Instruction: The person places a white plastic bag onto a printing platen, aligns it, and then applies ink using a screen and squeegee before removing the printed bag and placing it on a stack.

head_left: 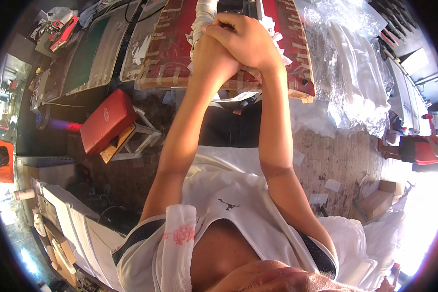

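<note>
My right hand (252, 41) lies over my left hand (213, 61), and both are stretched out in front of me at the near part of a red-covered board (175, 58). The right fingers are curled and closed; what they grip, if anything, is hidden. My left fingers are covered by the right hand, so their pose cannot be made out. Crumpled white material (276, 39) shows beside the right hand. To the left of the hands runs a white wrapped bar (205, 12). Brown tape pieces line the board's edges.
A red padded stool (109, 120) stands to the left, near long worn boards (85, 58). Clear plastic sheeting with white cloth (357, 73) lies at the right. Cardboard boxes (379, 199) and scattered papers are on the floor. Another person (416, 148) is at far right.
</note>
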`<control>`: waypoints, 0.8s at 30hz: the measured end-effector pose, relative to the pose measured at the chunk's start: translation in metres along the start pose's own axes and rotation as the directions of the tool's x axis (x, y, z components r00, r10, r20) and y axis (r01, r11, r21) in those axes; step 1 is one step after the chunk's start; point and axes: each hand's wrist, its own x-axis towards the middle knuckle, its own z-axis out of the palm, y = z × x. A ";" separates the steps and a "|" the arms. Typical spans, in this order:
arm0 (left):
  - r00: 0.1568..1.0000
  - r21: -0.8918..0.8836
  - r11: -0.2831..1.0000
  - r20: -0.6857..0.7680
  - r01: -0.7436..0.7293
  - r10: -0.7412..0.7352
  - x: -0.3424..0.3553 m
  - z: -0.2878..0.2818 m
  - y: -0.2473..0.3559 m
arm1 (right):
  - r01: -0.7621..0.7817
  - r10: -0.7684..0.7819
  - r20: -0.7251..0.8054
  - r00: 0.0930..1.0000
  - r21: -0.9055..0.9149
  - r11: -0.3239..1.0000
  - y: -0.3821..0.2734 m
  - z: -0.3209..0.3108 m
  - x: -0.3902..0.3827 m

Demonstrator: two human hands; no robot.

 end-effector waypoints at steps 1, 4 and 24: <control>1.000 0.001 1.000 -0.007 -0.012 0.012 0.000 0.001 -0.001 | -0.004 0.004 0.002 1.000 0.000 1.000 0.000 0.000 0.000; 0.999 0.005 0.999 0.007 0.047 -0.047 0.002 0.003 -0.002 | -0.001 0.001 0.012 1.000 -0.007 1.000 0.000 0.000 0.000; 1.000 0.035 0.999 -0.028 0.002 -0.001 0.002 0.008 -0.007 | -0.013 0.014 0.012 1.000 -0.007 1.000 0.002 0.001 -0.002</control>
